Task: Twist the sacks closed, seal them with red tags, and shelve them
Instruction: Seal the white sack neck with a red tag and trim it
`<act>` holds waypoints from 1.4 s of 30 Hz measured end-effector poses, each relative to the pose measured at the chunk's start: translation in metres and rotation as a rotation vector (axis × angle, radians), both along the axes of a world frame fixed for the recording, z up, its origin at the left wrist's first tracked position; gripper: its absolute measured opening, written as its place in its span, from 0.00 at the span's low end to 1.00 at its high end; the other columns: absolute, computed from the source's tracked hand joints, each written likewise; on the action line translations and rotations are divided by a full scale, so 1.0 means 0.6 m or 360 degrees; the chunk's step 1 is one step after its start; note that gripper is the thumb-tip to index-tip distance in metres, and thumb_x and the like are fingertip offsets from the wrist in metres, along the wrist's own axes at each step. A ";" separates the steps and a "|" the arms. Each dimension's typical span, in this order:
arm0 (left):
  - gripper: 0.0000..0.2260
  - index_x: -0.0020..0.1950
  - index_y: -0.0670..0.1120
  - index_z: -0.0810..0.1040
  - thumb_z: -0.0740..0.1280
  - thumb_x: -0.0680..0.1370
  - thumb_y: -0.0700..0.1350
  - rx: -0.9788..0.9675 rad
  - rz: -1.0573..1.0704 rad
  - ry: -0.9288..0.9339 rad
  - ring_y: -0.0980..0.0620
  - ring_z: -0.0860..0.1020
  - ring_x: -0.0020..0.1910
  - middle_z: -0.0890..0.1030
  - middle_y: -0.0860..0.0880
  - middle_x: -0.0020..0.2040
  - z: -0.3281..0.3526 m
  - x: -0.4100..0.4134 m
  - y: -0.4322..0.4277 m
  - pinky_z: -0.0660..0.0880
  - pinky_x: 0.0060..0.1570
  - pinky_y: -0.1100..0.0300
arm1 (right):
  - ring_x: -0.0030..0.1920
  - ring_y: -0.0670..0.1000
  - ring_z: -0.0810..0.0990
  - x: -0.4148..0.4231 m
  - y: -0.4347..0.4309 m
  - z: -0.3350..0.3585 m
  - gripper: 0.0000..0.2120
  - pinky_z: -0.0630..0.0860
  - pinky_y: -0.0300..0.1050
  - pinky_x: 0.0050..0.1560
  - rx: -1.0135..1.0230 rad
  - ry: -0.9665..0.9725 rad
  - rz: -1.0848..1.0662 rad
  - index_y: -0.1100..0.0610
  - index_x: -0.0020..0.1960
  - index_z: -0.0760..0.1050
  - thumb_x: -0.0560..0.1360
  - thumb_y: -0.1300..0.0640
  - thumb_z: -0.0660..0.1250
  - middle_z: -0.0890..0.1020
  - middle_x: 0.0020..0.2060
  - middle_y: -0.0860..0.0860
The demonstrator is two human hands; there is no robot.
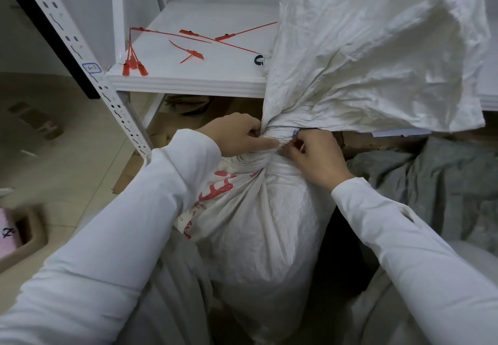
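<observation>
A full white woven sack (pixel 266 223) with red print stands upright in front of me. Its neck (pixel 277 135) is twisted tight, and the loose top (pixel 372 48) flares up and leans against the shelf. My left hand (pixel 237 134) grips the twisted neck from the left. My right hand (pixel 315 153) pinches at the neck from the right, fingers curled; whatever it holds is too small to make out. Several red tags (pixel 188 37) lie loose on the white shelf (pixel 188 80), and a small bunch of tags (pixel 133 65) sits at its front left corner.
A white perforated shelf post (pixel 89 56) runs diagonally at the left. Grey cloth or sacks (pixel 436 188) are piled at the right. Flattened cardboard (pixel 183 107) lies under the shelf. A pink item in a tray (pixel 16 234) sits on the tiled floor at the far left.
</observation>
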State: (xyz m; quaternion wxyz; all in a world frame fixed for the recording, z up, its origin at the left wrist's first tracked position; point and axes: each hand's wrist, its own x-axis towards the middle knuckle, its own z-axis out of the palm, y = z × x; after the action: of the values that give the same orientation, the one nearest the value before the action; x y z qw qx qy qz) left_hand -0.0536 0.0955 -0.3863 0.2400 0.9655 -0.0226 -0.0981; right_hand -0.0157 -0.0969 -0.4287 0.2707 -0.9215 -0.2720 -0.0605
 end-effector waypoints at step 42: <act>0.24 0.33 0.47 0.70 0.57 0.78 0.64 0.0818 0.0295 -0.0431 0.51 0.70 0.29 0.72 0.49 0.30 -0.008 0.001 0.004 0.64 0.29 0.61 | 0.30 0.47 0.83 0.002 -0.042 0.051 0.15 0.81 0.39 0.36 0.0062 0.0612 0.0228 0.57 0.47 0.84 0.74 0.72 0.61 0.85 0.36 0.54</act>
State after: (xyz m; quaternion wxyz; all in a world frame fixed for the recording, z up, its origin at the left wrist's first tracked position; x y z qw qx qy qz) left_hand -0.0530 0.0982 -0.3912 -0.0095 0.9969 0.0594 0.0514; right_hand -0.0142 -0.1223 -0.3981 0.3391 -0.8889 -0.2789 0.1305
